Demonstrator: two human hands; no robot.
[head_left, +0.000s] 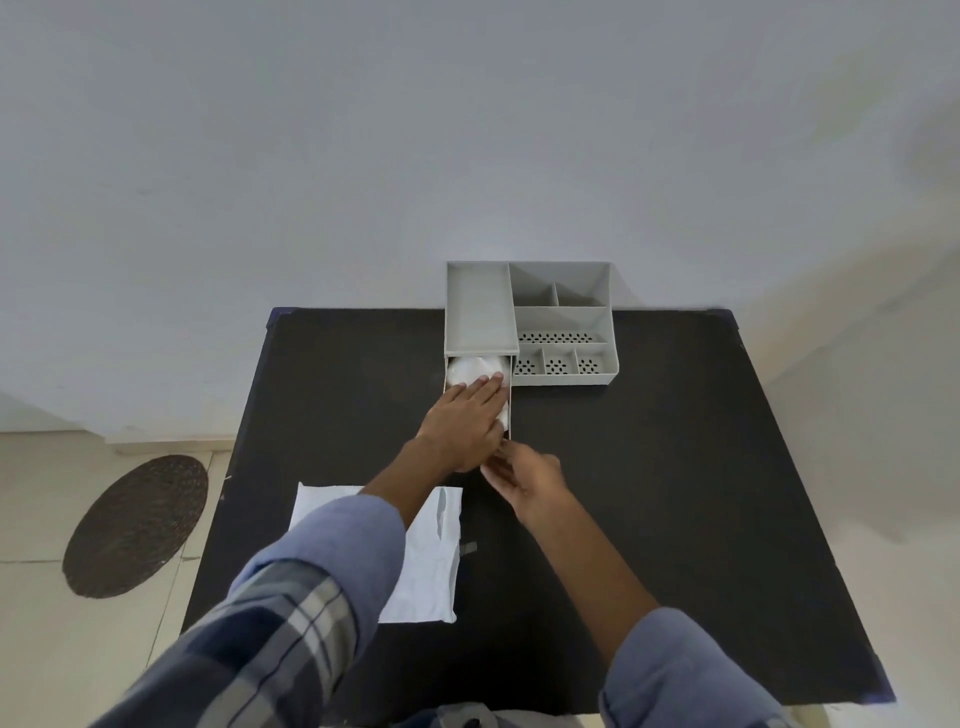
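Note:
A grey desk organiser (561, 322) stands at the far edge of the black table (649, 493). Its drawer (511, 410) is pulled out toward me at the lower left. Inside lies a white, shiny bundle (470, 370). My left hand (465, 423) lies flat on that bundle with straight fingers pressing down. My right hand (522, 475) is at the drawer's front end, just below the left hand; its fingers are curled at the drawer front, though the contact is hidden by the left hand.
A white cloth (431, 551) lies on the table under my left forearm. The organiser's right side has several open compartments (558, 364), some with perforated floors. A round woven mat (137, 525) lies on the tiled floor at left. A wall stands behind the table.

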